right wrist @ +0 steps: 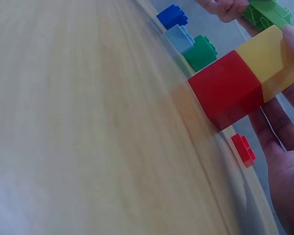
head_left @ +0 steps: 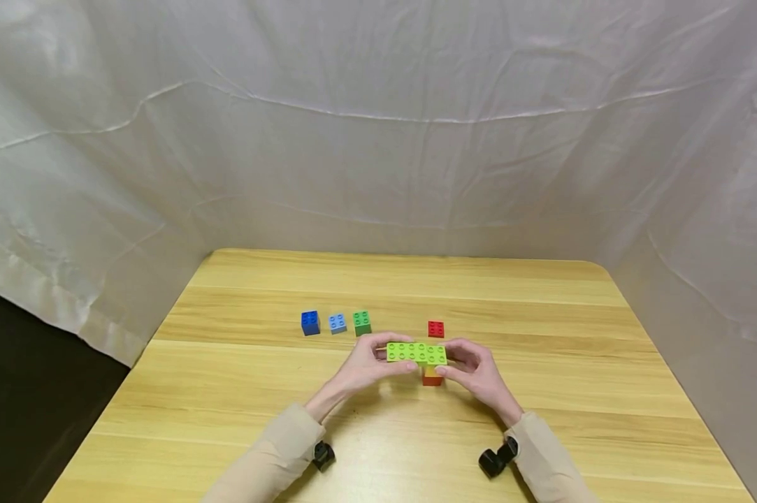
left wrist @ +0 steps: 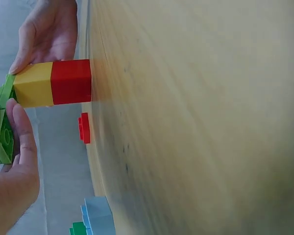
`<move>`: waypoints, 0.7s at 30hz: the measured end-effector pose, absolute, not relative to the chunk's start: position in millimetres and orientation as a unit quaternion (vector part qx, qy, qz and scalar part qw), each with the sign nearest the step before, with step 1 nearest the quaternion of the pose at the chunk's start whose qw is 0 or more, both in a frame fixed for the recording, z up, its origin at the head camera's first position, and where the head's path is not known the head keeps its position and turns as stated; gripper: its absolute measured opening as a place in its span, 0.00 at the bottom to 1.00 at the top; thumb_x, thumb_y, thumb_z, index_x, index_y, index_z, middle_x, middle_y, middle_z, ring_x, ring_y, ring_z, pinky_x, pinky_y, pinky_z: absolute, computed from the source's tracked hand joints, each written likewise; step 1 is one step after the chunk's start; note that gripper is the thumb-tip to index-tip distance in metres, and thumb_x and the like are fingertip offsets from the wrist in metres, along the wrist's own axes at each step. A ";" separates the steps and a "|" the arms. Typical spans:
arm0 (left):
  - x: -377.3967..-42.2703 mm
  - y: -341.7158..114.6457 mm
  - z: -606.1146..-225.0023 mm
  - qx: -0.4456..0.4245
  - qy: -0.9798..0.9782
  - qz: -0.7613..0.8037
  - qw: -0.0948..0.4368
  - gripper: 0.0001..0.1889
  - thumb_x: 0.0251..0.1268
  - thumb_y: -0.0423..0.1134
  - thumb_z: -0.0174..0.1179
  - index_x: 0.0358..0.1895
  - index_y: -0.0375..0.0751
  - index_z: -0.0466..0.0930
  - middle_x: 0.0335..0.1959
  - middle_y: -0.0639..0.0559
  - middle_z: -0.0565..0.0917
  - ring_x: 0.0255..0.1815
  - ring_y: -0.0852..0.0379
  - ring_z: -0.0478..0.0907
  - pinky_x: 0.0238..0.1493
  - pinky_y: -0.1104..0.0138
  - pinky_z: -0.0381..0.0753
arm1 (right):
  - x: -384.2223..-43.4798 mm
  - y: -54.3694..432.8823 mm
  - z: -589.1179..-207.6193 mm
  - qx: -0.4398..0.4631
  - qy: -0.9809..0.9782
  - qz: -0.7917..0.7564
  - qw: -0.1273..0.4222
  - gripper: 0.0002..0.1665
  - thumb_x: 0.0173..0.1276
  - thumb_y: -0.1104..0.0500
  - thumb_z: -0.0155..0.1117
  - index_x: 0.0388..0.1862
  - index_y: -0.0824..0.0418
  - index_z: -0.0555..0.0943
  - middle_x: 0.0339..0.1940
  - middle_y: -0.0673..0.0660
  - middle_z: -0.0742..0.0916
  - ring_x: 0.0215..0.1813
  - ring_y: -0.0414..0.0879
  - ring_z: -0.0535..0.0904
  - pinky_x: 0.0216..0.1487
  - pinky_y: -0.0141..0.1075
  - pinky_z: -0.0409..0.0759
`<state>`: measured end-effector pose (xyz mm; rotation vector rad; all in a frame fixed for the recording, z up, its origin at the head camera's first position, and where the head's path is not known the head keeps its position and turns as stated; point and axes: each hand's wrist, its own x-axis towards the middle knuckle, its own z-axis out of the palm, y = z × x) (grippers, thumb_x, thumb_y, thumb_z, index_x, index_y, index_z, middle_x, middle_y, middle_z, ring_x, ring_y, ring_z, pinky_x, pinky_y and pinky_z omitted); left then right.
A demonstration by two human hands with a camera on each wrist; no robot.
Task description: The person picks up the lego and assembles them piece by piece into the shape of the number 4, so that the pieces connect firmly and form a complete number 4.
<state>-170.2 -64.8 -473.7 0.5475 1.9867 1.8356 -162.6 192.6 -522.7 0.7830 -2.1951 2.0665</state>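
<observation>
My left hand (head_left: 367, 365) pinches a lime green toy building brick (head_left: 403, 352) between thumb and fingers, its hollow underside partly visible in the left wrist view. On the right, my other hand (head_left: 481, 374) grips the top of an upright stack, thumb in front and fingers behind. That stack has a red brick (right wrist: 228, 90) at the bottom, a yellow brick (right wrist: 269, 61) above it and a lime green piece (head_left: 437, 355) on top. The two lime green pieces meet side by side; whether they are joined, I cannot tell. The stack's base stands on the table.
Behind the hands, a small red brick (head_left: 436, 329) lies on the wooden table (head_left: 542, 314). Further left stand a green brick (head_left: 362, 323), a light blue brick (head_left: 337, 323) and a dark blue brick (head_left: 310, 323). Pale sheeting (head_left: 403, 175) hangs around the table.
</observation>
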 end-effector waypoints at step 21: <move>-172.1 -61.5 -468.7 0.197 0.764 0.599 0.137 0.23 0.55 0.37 0.75 0.56 0.41 0.85 0.50 0.40 0.88 0.37 0.60 0.84 0.38 0.71 0.86 | -164.8 200.3 -518.3 0.230 -0.702 0.673 -0.021 0.21 0.69 0.70 0.63 0.58 0.80 0.74 0.53 0.40 0.87 0.55 0.33 0.83 0.59 0.26 0.82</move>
